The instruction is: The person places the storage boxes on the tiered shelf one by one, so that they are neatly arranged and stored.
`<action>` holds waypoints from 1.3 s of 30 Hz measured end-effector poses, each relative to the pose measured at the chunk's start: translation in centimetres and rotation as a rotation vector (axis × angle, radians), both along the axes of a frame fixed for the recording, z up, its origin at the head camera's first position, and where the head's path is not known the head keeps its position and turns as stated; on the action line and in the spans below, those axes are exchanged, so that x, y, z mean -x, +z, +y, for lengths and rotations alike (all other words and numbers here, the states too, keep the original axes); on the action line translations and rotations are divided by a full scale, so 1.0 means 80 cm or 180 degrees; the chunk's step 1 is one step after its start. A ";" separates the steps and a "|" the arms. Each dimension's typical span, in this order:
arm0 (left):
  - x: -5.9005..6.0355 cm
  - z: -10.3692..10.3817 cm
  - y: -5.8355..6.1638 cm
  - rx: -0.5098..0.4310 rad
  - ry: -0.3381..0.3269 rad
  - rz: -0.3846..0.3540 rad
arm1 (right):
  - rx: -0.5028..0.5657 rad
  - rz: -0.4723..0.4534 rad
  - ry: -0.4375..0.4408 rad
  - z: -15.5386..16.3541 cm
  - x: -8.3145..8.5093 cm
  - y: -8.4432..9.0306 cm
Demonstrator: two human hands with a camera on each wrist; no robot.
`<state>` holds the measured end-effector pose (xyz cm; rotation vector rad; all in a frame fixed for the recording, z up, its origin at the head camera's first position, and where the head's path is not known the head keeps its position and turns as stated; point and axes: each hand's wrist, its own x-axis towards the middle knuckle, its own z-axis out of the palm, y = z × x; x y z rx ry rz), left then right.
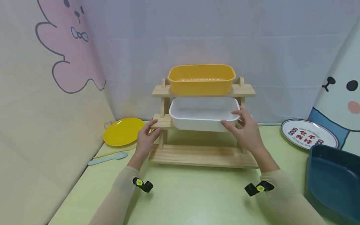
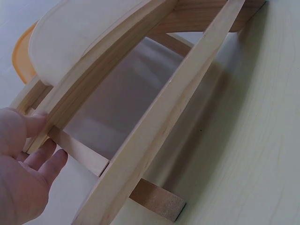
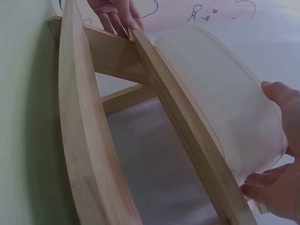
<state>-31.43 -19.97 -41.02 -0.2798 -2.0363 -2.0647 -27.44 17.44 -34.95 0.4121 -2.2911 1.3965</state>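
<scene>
The scene is lit brightly and evenly by soft, diffuse light, so that only faint shadows are cast on the pale green surface beneath the wooden rack, and a mild wide-angle bend is seen at the edges of the head view. In both wrist views the colours are washed out towards white, and a soft grey shadow is thrown under the rack's slats. The nearest parts, such as the fingers, are rendered slightly soft.
</scene>
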 end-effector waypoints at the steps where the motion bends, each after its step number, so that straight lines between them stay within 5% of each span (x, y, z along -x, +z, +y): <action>1: 0.000 0.000 -0.001 0.0003 0.0003 0.0004 | 0.0057 -0.0031 0.0061 0.001 0.003 0.000; 9: 0.001 0.000 0.000 -0.0017 -0.0006 0.0017 | 0.0336 -0.0107 0.0355 0.002 0.013 0.002; 18: 0.003 -0.001 0.002 -0.0033 -0.0011 0.0041 | 0.0357 -0.0197 0.0239 -0.015 -0.016 0.032; 39: 0.002 -0.001 -0.001 0.0026 -0.0010 0.0024 | 0.0386 -0.0249 0.0196 -0.017 -0.021 0.031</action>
